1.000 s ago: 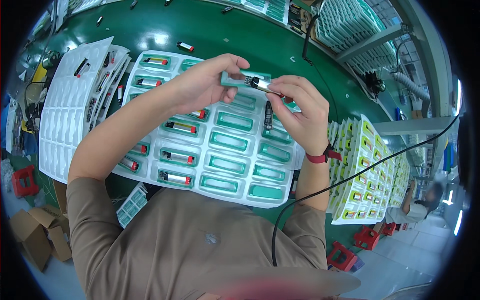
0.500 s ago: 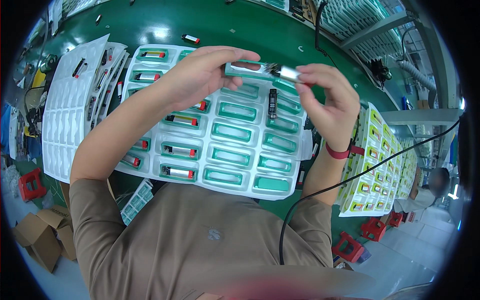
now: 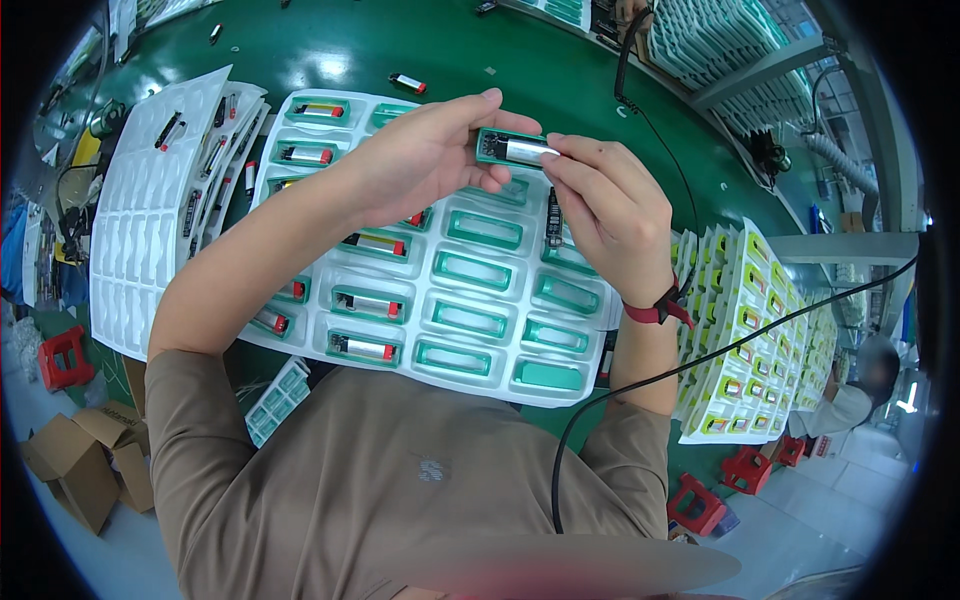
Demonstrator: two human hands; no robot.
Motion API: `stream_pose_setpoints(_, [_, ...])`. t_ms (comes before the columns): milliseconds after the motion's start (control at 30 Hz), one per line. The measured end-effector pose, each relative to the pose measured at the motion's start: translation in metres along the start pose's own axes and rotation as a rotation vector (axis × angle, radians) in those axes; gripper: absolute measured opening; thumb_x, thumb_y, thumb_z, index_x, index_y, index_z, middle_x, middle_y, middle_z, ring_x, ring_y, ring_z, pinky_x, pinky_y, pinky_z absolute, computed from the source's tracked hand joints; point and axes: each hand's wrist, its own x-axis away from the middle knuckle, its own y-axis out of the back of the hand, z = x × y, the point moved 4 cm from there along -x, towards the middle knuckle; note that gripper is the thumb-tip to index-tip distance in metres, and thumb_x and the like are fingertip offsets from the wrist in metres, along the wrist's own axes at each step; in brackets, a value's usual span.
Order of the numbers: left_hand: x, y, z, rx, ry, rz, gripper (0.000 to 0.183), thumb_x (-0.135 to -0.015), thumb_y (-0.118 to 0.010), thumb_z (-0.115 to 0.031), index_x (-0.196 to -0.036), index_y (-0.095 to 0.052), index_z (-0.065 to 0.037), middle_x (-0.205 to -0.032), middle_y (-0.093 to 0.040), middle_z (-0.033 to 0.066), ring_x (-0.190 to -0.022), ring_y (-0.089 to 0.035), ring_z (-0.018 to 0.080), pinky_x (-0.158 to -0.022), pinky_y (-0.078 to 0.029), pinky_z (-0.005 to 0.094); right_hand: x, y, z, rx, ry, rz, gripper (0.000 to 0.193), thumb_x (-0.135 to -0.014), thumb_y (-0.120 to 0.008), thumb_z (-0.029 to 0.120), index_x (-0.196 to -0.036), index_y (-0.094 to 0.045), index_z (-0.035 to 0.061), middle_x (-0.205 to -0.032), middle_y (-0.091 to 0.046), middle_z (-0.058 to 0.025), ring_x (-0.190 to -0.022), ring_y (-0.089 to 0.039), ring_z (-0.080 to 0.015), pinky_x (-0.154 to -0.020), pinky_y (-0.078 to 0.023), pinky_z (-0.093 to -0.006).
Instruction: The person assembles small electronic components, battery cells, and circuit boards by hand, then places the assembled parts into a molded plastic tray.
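My left hand (image 3: 415,165) grips a small green plastic shell (image 3: 485,146) by its left end, above a white moulded tray (image 3: 422,318). My right hand (image 3: 618,205) pinches a silver cylindrical cell with a dark end (image 3: 524,150). The cell lies along the shell's opening, its dark end toward my left hand; the fingers cover its right end. Green shells fill the tray's pockets. Those on the left hold silver cells with red ends (image 3: 362,347); most on the right, such as this shell (image 3: 470,270), hold none. A black slim part (image 3: 554,218) lies on the tray below my right hand.
Stacked white trays (image 3: 130,220) lean at the left, and trays with yellow-green shells (image 3: 745,330) stand at the right. A loose cell (image 3: 407,83) lies on the green table (image 3: 330,45). A black cable (image 3: 740,345) crosses at right. Red stools (image 3: 697,505) and a cardboard box (image 3: 75,465) are on the floor.
My right hand has moved left and down, bringing the cell from beside the shell to its opening. The shell has shifted slightly right and its opening now faces up more.
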Motion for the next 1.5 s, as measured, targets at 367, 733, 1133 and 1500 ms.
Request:
stream_pose_setpoints(367, [0.001,0.001,0.004,-0.264,-0.034,0.019,0.038,-0.101,-0.055,-0.006,-0.139,-0.056,0.0,-0.1,-0.063,0.0018,-0.089,-0.057,0.0086,-0.083,-0.049,0.0227,0.003,-0.004,-0.003,-0.052,-0.149,-0.057,0.032,-0.078,-0.074,-0.003,-0.11,-0.069,-0.0008,-0.105,-0.068,-0.0107,-0.089,-0.067,-0.023,-0.075,-0.055,-0.0331])
stream_pose_setpoints(733, [-0.001,0.003,0.0,-0.514,-0.117,-0.036,0.04,-0.103,-0.055,-0.011,-0.142,-0.052,-0.004,-0.1,-0.064,0.0015,-0.09,-0.059,0.0072,-0.084,-0.05,0.0245,0.019,-0.019,-0.036,-0.636,-0.543,-0.085,0.033,-0.086,-0.077,0.012,-0.117,-0.07,0.0017,-0.097,-0.068,-0.0064,-0.082,-0.066,-0.0128,-0.075,-0.054,-0.0272])
stream_pose_setpoints(1133, [-0.007,-0.014,-0.04,-1.233,-0.9,-0.016,0.033,-0.095,-0.054,-0.002,-0.127,-0.061,-0.005,-0.108,-0.065,0.0114,-0.083,-0.061,0.0232,-0.076,-0.05,0.0323,-0.007,0.001,-0.025,-0.049,-0.004,-0.336,0.032,-0.082,-0.074,0.0,-0.113,-0.068,0.0016,-0.099,-0.066,-0.0128,-0.079,-0.066,-0.0263,-0.068,-0.056,-0.0332])
stream_pose_setpoints(1500, [-0.004,-0.02,-0.052,-1.785,-0.851,0.073,0.037,-0.091,-0.061,-0.001,-0.127,-0.059,-0.005,-0.117,-0.065,0.0141,-0.104,-0.063,0.0372,-0.091,-0.051,0.0439,-0.007,-0.01,-0.019,-0.032,-0.128,0.02,0.033,-0.087,-0.066,0.002,-0.12,-0.061,-0.0011,-0.101,-0.065,-0.0151,-0.088,-0.066,-0.0345,-0.075,-0.055,-0.0398])
